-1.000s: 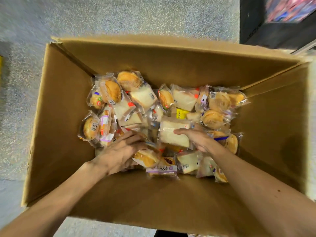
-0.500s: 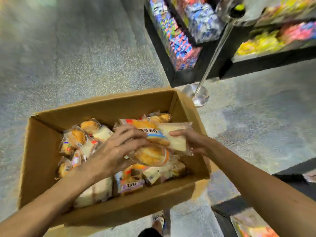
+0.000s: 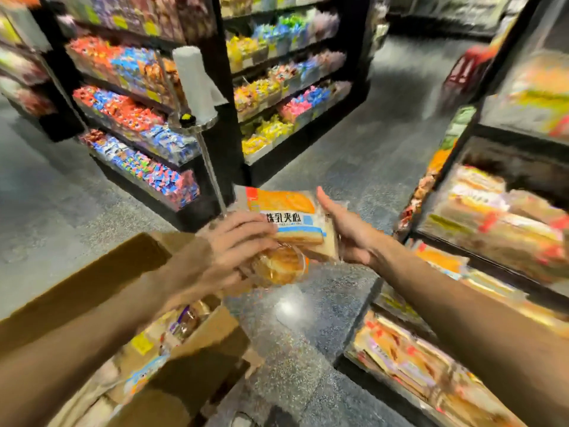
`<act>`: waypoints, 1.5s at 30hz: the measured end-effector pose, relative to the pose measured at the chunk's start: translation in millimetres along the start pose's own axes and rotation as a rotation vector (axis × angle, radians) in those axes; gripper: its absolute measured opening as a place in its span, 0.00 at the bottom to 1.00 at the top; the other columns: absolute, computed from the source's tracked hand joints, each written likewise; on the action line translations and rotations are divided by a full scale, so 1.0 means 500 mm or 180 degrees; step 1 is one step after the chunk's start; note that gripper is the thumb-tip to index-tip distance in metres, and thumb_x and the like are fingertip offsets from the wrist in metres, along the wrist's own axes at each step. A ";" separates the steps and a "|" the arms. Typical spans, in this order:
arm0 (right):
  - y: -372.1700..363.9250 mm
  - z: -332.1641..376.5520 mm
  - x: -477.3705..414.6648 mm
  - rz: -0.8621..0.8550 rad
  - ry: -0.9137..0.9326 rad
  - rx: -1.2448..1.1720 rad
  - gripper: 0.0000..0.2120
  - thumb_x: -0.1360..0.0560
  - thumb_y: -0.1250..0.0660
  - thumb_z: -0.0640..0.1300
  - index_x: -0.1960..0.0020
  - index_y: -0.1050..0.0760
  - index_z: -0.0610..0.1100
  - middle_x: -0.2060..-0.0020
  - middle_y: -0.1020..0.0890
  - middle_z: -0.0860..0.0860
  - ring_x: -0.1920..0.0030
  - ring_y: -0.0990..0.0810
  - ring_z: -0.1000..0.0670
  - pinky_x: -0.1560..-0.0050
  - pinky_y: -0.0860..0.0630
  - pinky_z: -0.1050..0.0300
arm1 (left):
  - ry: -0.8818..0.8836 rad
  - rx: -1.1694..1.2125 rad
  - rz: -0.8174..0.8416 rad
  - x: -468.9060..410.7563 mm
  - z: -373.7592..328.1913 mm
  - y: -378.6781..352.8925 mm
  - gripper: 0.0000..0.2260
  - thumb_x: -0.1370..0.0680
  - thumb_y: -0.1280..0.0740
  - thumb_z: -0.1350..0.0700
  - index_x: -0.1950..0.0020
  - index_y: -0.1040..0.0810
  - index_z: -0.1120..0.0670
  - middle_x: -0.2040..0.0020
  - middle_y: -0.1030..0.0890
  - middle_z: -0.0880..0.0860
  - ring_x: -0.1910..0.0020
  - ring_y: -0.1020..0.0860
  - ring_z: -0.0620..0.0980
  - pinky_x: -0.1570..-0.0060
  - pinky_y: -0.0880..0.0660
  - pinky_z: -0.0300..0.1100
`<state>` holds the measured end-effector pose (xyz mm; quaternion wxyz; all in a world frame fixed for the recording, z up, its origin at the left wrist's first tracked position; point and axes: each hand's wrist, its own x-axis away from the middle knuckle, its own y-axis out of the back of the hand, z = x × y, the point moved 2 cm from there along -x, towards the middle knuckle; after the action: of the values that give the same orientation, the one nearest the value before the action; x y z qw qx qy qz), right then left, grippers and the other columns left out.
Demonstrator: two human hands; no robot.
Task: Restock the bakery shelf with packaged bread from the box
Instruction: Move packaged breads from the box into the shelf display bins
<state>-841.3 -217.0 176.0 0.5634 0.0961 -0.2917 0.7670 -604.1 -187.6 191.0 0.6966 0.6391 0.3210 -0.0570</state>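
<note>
Between both hands I hold a small stack of bread packs above the floor. An orange, white and blue sandwich-bread pack lies on top, and a round golden bun in clear wrap sits under it. My left hand grips the stack from the left with fingers curled over the packs. My right hand presses its palm against the right side, thumb up. The cardboard box sits at lower left with more packs inside. The bakery shelf with stacked bread stands at right, blurred.
Black candy shelves with colourful sweets stand ahead on the left and centre. A metal stand with a paper roll rises just beyond the box. Grey speckled floor opens between the shelves. A red basket sits far back right.
Both hands have lifted the bread packs out of the box and carried them up and to the right. My view swung from the box up to the aisle and shelves.
</note>
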 end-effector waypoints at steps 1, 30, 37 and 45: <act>0.041 0.004 0.056 -0.0060 0.0116 -0.0041 0.28 0.20 0.48 0.63 0.46 0.19 0.43 0.54 0.13 0.44 0.57 0.14 0.48 0.61 0.17 0.53 | -0.0249 0.0002 0.0040 -0.053 -0.028 -0.015 0.15 0.23 0.34 0.64 0.36 0.26 0.59 0.35 0.23 0.58 0.34 0.27 0.58 0.36 0.27 0.55; 0.758 -0.273 1.181 -0.4223 0.1562 -0.0854 0.27 0.35 0.20 0.50 0.41 0.20 0.38 0.51 0.14 0.40 0.50 0.15 0.39 0.45 0.20 0.39 | 0.1039 0.4185 0.1909 -0.908 -0.885 -0.472 0.49 0.51 0.19 0.35 0.35 0.32 0.49 0.43 0.19 0.49 0.48 0.19 0.44 0.55 0.23 0.34; 0.913 -0.298 1.272 -0.4342 0.1287 -0.0752 0.37 0.46 0.16 0.56 0.41 0.19 0.41 0.50 0.14 0.42 0.46 0.15 0.41 0.40 0.23 0.36 | 0.2452 0.5583 0.2928 -1.007 -1.020 -0.602 0.10 0.23 0.31 0.55 0.44 0.19 0.57 0.56 0.15 0.56 0.63 0.16 0.50 0.69 0.19 0.42; 1.098 -0.279 1.375 -0.4393 0.1211 -0.0801 0.31 0.37 0.21 0.51 0.40 0.22 0.37 0.52 0.14 0.42 0.54 0.14 0.44 0.56 0.17 0.49 | 0.2756 0.6080 0.3193 -1.148 -1.120 -0.707 0.16 0.27 0.35 0.56 0.40 0.21 0.58 0.45 0.16 0.60 0.51 0.18 0.57 0.60 0.21 0.47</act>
<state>-1559.7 309.0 204.1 0.9667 0.0577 -0.1477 0.2009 -1439.2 79.0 200.6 -0.2924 0.9257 0.0695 0.2296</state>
